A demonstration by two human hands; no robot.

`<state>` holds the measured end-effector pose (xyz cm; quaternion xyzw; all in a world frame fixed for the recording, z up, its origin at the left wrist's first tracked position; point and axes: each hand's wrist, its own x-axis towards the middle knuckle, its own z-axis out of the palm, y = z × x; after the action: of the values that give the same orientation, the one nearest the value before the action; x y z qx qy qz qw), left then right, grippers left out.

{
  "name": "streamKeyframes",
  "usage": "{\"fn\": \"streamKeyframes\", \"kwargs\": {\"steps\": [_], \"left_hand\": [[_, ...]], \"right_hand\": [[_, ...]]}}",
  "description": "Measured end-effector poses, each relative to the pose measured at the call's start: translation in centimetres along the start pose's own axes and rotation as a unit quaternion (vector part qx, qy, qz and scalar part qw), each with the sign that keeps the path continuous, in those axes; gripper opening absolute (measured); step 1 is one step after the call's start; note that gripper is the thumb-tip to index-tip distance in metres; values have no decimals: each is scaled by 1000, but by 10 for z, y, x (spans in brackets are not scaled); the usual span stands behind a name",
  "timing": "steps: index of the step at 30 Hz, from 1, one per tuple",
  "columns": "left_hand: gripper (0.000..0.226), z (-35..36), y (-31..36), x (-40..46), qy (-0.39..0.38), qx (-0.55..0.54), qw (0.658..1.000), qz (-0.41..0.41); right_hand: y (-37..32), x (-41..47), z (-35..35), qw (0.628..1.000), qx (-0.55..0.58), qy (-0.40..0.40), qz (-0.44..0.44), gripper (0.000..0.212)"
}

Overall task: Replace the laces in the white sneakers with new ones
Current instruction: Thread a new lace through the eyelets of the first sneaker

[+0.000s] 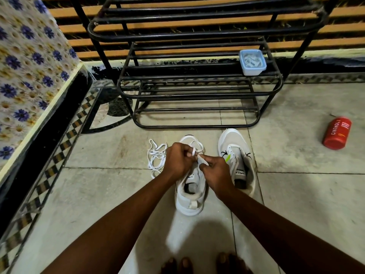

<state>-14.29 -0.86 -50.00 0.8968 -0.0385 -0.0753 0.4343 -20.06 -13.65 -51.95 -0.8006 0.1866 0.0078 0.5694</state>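
Sneakers (pixel 190 186) near, on floor | left hand (pixel 177 159) and right hand (pixel 215 171) both pinch white lace (pixel 198 155) | you should pull it flat, slowly, no twists

Red bottle (pixel 337 133), lying on its side on the floor: "CINTHOL" in white capitals along its body; smaller white lines beside it, too small to read.
Right-hand white sneaker (pixel 237 161): tongue label reads "SPEED", seen upside down.
Left-hand white sneaker (pixel 190 191): tongue label carries dark lettering, illegible.
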Motion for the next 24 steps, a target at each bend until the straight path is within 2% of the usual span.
{"fn": "streamKeyframes", "kwargs": {"steps": [3, 8, 14, 16, 19, 21, 24], "left_hand": [[8, 1, 0, -2, 10, -12, 1000, 1], [11, 1, 5, 4, -17, 142, 984, 110], [6, 3, 1, 4, -3, 95, 993, 77], [8, -1, 3, 7, -25, 155, 980, 123], [21, -10, 11, 14, -61, 272, 938, 205], [20, -11, 13, 18, -68, 291, 928, 224], [5, -7, 9, 16, -50, 247, 947, 199]], "right_hand": [[2, 0, -1, 1000, -18, 7, -12, 37], [-2, 0, -6, 999, -30, -26, -15, 39], [1, -1, -8, 999, 24, -28, -38, 36], [1, -1, -7, 999, 33, -23, -31, 35], [2, 0, -4, 999, 24, -13, -21, 34], [2, 1, -3, 1000, 23, -11, -12, 34], [3, 3, -2, 999, 38, -11, -3, 34]]}}
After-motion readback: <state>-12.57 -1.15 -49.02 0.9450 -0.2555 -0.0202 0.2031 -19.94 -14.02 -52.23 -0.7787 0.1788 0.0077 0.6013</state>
